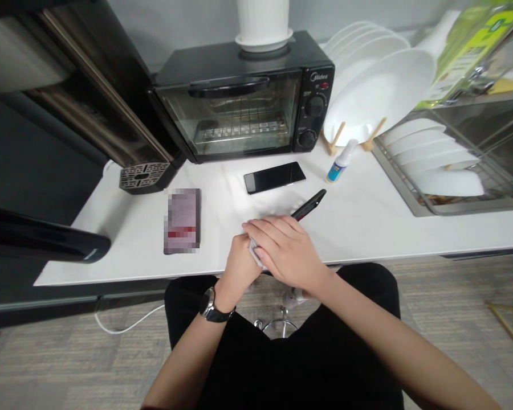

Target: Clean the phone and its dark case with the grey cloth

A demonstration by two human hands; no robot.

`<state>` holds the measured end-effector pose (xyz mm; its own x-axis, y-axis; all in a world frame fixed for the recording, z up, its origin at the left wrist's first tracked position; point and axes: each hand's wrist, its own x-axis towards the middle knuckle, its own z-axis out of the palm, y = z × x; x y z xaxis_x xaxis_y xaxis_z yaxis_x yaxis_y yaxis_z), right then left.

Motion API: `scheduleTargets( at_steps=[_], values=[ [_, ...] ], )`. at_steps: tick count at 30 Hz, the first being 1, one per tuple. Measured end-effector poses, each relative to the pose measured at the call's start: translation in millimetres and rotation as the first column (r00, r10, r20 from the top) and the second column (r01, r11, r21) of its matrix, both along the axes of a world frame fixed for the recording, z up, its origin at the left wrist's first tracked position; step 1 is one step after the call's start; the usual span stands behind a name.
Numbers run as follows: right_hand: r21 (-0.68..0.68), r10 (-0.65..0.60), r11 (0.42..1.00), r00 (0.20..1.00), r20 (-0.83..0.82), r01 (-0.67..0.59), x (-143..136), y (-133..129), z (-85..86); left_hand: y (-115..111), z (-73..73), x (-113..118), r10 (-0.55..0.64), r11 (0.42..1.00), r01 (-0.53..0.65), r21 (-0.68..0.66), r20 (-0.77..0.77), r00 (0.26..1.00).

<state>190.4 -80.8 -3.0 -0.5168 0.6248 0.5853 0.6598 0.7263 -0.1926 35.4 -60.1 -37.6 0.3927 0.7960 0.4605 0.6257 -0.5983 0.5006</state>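
Note:
My left hand [238, 263], with a watch on its wrist, is closed around the near end of a black phone [312, 205]. The phone's far end sticks out up and to the right above the white counter [367, 222]. My right hand [287, 249] lies flat across the left one and presses a small white cloth [255, 254] onto the phone. Only a corner of the cloth shows between the hands. Most of the phone is hidden under my right hand.
A second black phone [275, 177] lies face up beyond my hands, and a third phone [182, 220] lies to the left. A small spray bottle [341, 162] stands at right. A toaster oven [248, 97], racked white plates [380, 85] and a sink [414, 202] line the back.

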Motion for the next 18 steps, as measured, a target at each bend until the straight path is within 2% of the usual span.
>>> scheduleTargets(
  at_steps=[3, 6, 8, 10, 12, 15, 18],
  values=[
    [0.052, -0.044, 0.998, 0.998, 0.049, 0.042, 38, 19, -3.1, -2, 5.7, 1, -0.027, 1.0, 0.027, 0.0, 0.053, 0.998],
    [0.047, -0.22, 0.974, 0.975, 0.005, 0.22, 78, 46, -3.7, -6, 11.9, 4, -0.047, 0.997, 0.054, -0.056, 0.109, 0.993],
    [0.022, -0.344, 0.938, 0.938, -0.044, 0.345, 88, 57, -2.9, -8, 14.3, 6, -0.067, 0.993, 0.08, -0.085, 0.139, 0.988],
    [0.003, -0.403, 0.914, 0.908, -0.11, 0.406, 78, 55, -1.7, -8, 14.4, 7, -0.073, 0.992, 0.086, -0.088, 0.141, 0.987],
    [-0.013, -0.373, 0.926, 0.911, -0.174, 0.377, 51, 41, -0.2, -7, 12.1, 7, -0.045, 0.996, 0.052, -0.066, 0.11, 0.993],
    [-0.043, -0.202, 0.979, 0.968, -0.149, 0.198, 5, 14, 1.5, -3, 5.8, 5, 0.019, 1.0, -0.019, 0.007, 0.022, 1.0],
    [-0.025, -0.062, 0.998, 0.997, -0.051, 0.061, -10, 1, 1.0, -1, 1.8, 2, 0.029, 0.998, -0.027, 0.058, -0.023, 0.999]
  ],
)
